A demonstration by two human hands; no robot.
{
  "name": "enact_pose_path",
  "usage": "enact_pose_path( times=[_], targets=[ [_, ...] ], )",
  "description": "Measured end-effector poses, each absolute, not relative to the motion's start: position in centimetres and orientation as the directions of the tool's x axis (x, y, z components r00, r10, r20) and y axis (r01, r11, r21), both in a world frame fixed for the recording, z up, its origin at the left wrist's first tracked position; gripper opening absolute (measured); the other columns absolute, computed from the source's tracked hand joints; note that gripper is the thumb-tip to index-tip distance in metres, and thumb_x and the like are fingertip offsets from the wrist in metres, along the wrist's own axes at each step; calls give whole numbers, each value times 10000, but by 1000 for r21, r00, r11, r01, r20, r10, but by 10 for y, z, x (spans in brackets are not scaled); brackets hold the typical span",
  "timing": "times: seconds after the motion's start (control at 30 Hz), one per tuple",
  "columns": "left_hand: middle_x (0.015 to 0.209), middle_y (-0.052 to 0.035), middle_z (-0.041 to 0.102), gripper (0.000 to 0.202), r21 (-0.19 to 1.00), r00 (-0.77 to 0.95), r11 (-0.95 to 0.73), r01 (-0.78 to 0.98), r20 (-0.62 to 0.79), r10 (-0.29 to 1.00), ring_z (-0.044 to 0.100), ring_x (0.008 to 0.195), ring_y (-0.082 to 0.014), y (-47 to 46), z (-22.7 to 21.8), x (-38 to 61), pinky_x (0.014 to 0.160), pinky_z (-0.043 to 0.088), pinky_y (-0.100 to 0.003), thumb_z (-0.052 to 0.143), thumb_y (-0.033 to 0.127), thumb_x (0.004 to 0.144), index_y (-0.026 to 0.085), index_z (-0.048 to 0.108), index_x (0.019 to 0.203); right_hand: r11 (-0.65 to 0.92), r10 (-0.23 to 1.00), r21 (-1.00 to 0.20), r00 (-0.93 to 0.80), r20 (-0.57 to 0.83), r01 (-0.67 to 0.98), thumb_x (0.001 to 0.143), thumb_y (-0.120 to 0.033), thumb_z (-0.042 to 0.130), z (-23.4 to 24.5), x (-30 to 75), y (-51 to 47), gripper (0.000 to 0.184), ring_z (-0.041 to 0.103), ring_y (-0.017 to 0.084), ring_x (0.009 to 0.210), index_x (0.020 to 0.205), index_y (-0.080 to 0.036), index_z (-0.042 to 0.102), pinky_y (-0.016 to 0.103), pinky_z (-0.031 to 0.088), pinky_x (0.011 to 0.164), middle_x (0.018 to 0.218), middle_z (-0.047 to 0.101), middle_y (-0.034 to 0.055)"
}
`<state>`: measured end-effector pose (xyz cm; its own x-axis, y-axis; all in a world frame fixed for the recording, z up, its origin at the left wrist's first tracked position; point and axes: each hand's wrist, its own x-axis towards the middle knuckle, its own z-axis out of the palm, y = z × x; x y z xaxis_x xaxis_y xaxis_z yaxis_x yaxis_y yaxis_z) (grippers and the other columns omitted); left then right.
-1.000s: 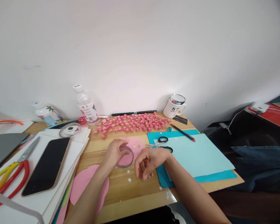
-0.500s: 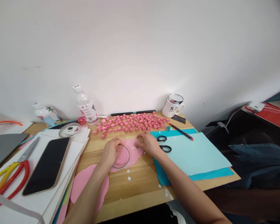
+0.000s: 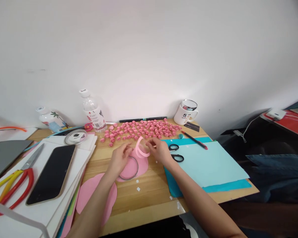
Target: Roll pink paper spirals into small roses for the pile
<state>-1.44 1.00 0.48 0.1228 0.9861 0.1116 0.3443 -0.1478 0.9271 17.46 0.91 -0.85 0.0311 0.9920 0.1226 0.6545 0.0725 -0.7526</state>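
A curled pink paper strip rises in a loop above the middle of the table. Its right end is pinched in the fingers of my right hand. To the strip's left hovers my left hand, fingers loosely bent and apart, with no thing visible in them. Just beside it, a thin metal ring lies on a pink paper piece. Another stack of rounded pink paper sits under my left forearm. Many small rolled pink paper flowers spread out beyond both hands.
Black-handled scissors and a pencil lie by the light blue sheets. A mug and a bottle stand near the wall. At left are a phone and red-yellow scissors on white paper.
The pink strip has lifted off the paper into a loop, held by my right hand. My left hand has come away from the ring, its fingers loosened.
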Motion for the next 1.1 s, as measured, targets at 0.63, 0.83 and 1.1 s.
enact_pose_path(
  times=[0.63,0.83,1.1],
  targets=[
    [834,-52,705,284,994,65,13,-104,-7,998,626,775,-174,5,9,-9,717,473,-268,673,341,702,136,680,898,-76,963,-973,-268,-16,-216,630,-387,730,-1,163,2,430,625,157,716,968,-158,595,304,509,688,785,659,18],
    [988,-101,681,387,1000,104,12,-15,-10,995,624,898,-223,3,13,-8,778,486,-313,647,386,719,132,641,1011,-2,998,-969,-64,14,-245,573,-285,776,1,165,4,594,604,137,617,1100,-181,524,284,495,604,698,645,-16],
    [1476,-121,236,962,678,328,-592,435,493,806,189,1347,-337,-2,8,-3,1076,197,-524,774,381,562,242,284,1379,5,1000,-962,-7,7,-272,629,-298,737,6,166,3,428,573,119,651,1009,-175,582,257,484,602,703,604,-15]
  ],
)
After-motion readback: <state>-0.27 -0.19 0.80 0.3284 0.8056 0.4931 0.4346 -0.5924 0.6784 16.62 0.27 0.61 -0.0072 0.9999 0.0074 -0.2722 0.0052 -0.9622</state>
